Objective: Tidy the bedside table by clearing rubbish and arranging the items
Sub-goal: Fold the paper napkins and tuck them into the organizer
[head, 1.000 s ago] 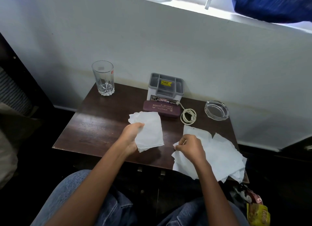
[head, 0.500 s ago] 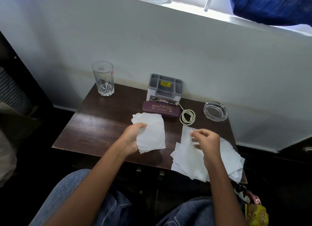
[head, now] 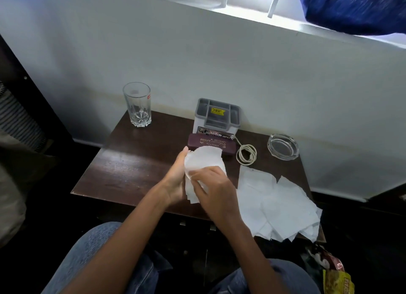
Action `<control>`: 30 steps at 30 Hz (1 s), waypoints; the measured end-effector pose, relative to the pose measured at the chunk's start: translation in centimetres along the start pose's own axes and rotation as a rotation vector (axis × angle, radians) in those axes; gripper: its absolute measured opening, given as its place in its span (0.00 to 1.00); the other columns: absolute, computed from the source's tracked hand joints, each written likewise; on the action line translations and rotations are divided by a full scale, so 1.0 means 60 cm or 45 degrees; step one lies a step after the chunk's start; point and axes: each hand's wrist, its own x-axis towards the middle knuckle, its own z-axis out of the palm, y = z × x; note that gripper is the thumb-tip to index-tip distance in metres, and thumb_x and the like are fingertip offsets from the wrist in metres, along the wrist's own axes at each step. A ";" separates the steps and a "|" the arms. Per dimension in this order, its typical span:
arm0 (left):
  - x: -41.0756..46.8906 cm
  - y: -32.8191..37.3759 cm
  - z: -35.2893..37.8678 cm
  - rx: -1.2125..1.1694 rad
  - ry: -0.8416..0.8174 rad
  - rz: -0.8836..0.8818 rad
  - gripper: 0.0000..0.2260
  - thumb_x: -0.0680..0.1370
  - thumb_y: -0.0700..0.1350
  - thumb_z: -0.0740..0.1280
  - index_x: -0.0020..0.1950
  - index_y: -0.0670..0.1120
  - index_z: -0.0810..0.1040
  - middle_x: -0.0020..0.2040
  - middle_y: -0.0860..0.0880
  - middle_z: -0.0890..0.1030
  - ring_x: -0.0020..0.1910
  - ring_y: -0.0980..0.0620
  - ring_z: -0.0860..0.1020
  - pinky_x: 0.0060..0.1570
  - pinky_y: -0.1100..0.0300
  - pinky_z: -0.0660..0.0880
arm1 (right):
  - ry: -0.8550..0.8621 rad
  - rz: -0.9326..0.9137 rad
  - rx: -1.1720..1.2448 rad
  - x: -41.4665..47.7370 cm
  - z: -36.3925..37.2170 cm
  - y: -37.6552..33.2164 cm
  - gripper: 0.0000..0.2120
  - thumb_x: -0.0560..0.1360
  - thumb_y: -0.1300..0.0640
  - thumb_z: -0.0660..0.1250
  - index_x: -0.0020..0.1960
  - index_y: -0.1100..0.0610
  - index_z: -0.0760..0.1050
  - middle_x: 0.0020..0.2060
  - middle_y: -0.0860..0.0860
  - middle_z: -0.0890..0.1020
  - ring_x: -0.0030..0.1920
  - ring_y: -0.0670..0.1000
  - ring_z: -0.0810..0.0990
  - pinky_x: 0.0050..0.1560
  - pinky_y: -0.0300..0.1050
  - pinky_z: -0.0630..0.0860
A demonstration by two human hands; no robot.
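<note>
Head view shows both hands meeting in the middle of the frame. Left hand [head: 176,179] curls round a small bunch of white tissues [head: 205,159], and right hand [head: 214,190] presses on the bunch with bent fingers. More loose tissues [head: 279,205] lie on the dark worktop [head: 123,168] at lower right. Behind them sit a glass [head: 137,104], organiser box [head: 216,115], maroon case [head: 212,143], coiled cable [head: 246,154] and ashtray [head: 283,146].
</note>
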 end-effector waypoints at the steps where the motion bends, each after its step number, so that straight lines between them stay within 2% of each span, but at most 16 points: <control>1: 0.000 0.001 -0.001 -0.004 -0.018 0.001 0.27 0.79 0.62 0.51 0.51 0.44 0.81 0.43 0.45 0.85 0.41 0.49 0.82 0.46 0.57 0.77 | -0.015 -0.033 -0.021 -0.001 0.002 0.000 0.05 0.70 0.61 0.67 0.42 0.58 0.82 0.39 0.49 0.85 0.44 0.50 0.82 0.39 0.49 0.80; 4: -0.002 0.002 0.001 -0.019 -0.058 0.014 0.27 0.78 0.62 0.54 0.51 0.44 0.83 0.50 0.43 0.84 0.46 0.48 0.82 0.50 0.56 0.78 | -0.001 -0.043 -0.048 -0.002 0.003 0.004 0.05 0.69 0.61 0.67 0.41 0.57 0.82 0.38 0.49 0.85 0.43 0.51 0.82 0.38 0.50 0.80; 6: -0.004 0.001 0.002 -0.029 -0.062 0.007 0.27 0.77 0.62 0.55 0.48 0.44 0.85 0.50 0.43 0.84 0.45 0.47 0.83 0.48 0.56 0.79 | 0.017 -0.031 -0.080 -0.003 0.002 0.005 0.04 0.68 0.61 0.68 0.40 0.57 0.81 0.38 0.49 0.85 0.41 0.51 0.82 0.37 0.50 0.80; 9: -0.003 0.001 -0.004 -0.041 -0.025 0.006 0.24 0.78 0.61 0.57 0.52 0.43 0.83 0.50 0.43 0.84 0.46 0.47 0.83 0.51 0.54 0.78 | 0.025 -0.034 -0.119 -0.003 0.002 0.003 0.04 0.69 0.60 0.67 0.39 0.57 0.81 0.37 0.49 0.84 0.40 0.51 0.81 0.37 0.48 0.80; 13: -0.003 -0.001 -0.011 0.060 0.089 -0.042 0.15 0.78 0.51 0.61 0.55 0.42 0.79 0.43 0.45 0.84 0.37 0.49 0.82 0.41 0.57 0.78 | 0.030 0.016 0.003 -0.001 0.000 0.007 0.09 0.70 0.53 0.65 0.39 0.57 0.81 0.38 0.49 0.84 0.40 0.51 0.80 0.41 0.46 0.77; 16: -0.005 0.001 -0.011 0.141 0.166 -0.024 0.12 0.79 0.44 0.62 0.58 0.40 0.76 0.45 0.44 0.82 0.39 0.47 0.82 0.40 0.56 0.79 | 0.235 0.345 0.272 0.011 -0.026 0.020 0.09 0.73 0.55 0.66 0.38 0.59 0.80 0.37 0.51 0.83 0.39 0.51 0.79 0.42 0.43 0.74; 19: -0.008 0.004 -0.015 0.213 0.135 -0.015 0.08 0.78 0.41 0.62 0.54 0.40 0.77 0.44 0.44 0.84 0.42 0.47 0.82 0.41 0.53 0.78 | 0.357 0.923 0.593 0.028 -0.069 0.056 0.05 0.75 0.60 0.66 0.43 0.60 0.80 0.39 0.54 0.82 0.41 0.52 0.79 0.44 0.44 0.74; 21: -0.010 0.007 -0.017 0.231 0.077 -0.012 0.07 0.78 0.40 0.61 0.50 0.41 0.78 0.39 0.46 0.85 0.38 0.48 0.83 0.40 0.54 0.79 | 0.206 1.252 0.908 0.035 -0.086 0.070 0.08 0.76 0.56 0.65 0.48 0.60 0.79 0.41 0.56 0.83 0.42 0.53 0.80 0.44 0.46 0.76; 23: -0.012 0.009 -0.015 0.242 0.033 -0.010 0.06 0.78 0.40 0.61 0.48 0.42 0.78 0.38 0.47 0.85 0.36 0.50 0.83 0.39 0.55 0.80 | 0.005 1.419 1.041 0.041 -0.082 0.071 0.12 0.77 0.51 0.64 0.50 0.60 0.78 0.40 0.56 0.82 0.39 0.54 0.80 0.42 0.47 0.77; 26: -0.017 0.011 -0.011 0.262 -0.006 -0.002 0.06 0.78 0.39 0.62 0.47 0.43 0.78 0.37 0.47 0.85 0.35 0.51 0.83 0.38 0.56 0.80 | -0.210 1.387 1.012 0.046 -0.059 0.064 0.13 0.76 0.48 0.64 0.51 0.57 0.79 0.43 0.56 0.81 0.41 0.55 0.78 0.39 0.46 0.74; 28: -0.019 0.014 -0.010 0.217 -0.019 -0.003 0.06 0.78 0.42 0.62 0.48 0.43 0.79 0.38 0.46 0.85 0.37 0.50 0.83 0.42 0.55 0.79 | -0.303 1.311 1.001 0.050 -0.051 0.057 0.10 0.76 0.53 0.64 0.54 0.55 0.77 0.45 0.55 0.81 0.41 0.54 0.78 0.31 0.41 0.72; 30: -0.015 0.017 -0.013 0.081 -0.021 -0.009 0.10 0.79 0.46 0.61 0.51 0.43 0.79 0.42 0.45 0.85 0.41 0.47 0.83 0.46 0.52 0.78 | -0.345 1.264 0.993 0.055 -0.047 0.055 0.11 0.76 0.60 0.62 0.57 0.55 0.75 0.44 0.52 0.80 0.38 0.51 0.77 0.22 0.34 0.69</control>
